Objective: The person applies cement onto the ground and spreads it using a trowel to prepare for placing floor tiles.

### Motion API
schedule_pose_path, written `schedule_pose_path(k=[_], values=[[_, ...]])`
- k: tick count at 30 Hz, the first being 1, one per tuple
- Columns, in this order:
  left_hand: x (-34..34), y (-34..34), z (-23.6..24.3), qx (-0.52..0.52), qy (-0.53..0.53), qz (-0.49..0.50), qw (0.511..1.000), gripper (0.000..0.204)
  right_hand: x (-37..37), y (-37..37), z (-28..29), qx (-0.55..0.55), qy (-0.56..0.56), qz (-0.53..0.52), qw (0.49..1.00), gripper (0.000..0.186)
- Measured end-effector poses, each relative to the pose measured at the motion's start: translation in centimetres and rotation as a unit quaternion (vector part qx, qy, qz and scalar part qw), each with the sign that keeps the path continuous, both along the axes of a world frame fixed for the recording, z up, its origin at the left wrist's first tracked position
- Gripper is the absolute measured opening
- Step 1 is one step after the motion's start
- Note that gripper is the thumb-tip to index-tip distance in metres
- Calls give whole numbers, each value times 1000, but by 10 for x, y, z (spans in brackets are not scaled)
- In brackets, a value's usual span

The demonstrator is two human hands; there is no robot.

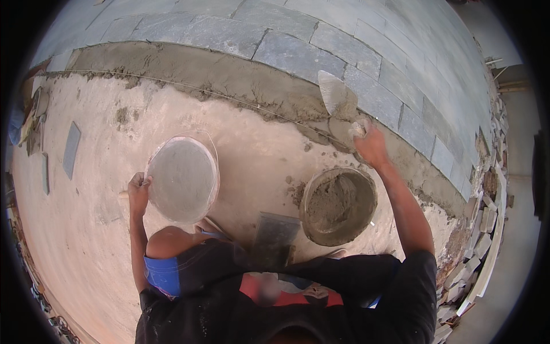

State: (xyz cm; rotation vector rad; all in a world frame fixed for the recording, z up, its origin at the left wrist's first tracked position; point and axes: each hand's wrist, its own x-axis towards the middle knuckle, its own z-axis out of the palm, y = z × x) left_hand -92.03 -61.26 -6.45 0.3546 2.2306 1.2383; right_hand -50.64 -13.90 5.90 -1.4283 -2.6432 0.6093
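My left hand (139,192) is closed on the left rim of a round bucket (215,192) with a thin wire handle. Smooth grey cement slurry (182,180) lies inside it. My right hand (369,143) grips a trowel (338,94) by its handle. The trowel's pointed blade, partly coated in mortar, reaches over the edge of the laid slates. Beneath and beside it runs a wet mortar bed (189,71), smoothed along most of its length. Below my right forearm sits a second tub (309,221) holding thick, scooped-out mortar (335,198).
Rows of grey slate tiles (298,51) cover the far side. A taut string (258,106) follows the mortar's near edge. One loose slate (275,238) lies by my knees, another (71,150) at the left. Stone offcuts (484,226) are piled along the right edge.
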Motion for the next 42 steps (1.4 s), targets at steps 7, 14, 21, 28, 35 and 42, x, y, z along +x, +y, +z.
schedule_pose_path(k=[7, 14, 21, 28, 35, 42], values=[[-25, -18, 2, 7, -14, 28, 999, 12, -6, -29, 29, -104, -23, -75, 992, 38], [-107, -81, 13, -6, -10, 91, 996, 15, -15, -56, 35, -230, 70, -186, 953, 33], [-221, -165, -8, -63, 45, 164, 983, 23, -18, -96, -31, -268, 215, -257, 903, 28], [-239, -120, -28, -325, 356, 185, 856, 43, -66, -151, -62, -171, 142, -307, 925, 39], [-145, 112, -32, -151, 409, -15, 900, 64, -101, -169, -117, 14, -21, -262, 965, 51], [-117, 170, -115, -219, 269, 34, 937, 98, -108, -135, -128, -69, -35, -313, 947, 53]])
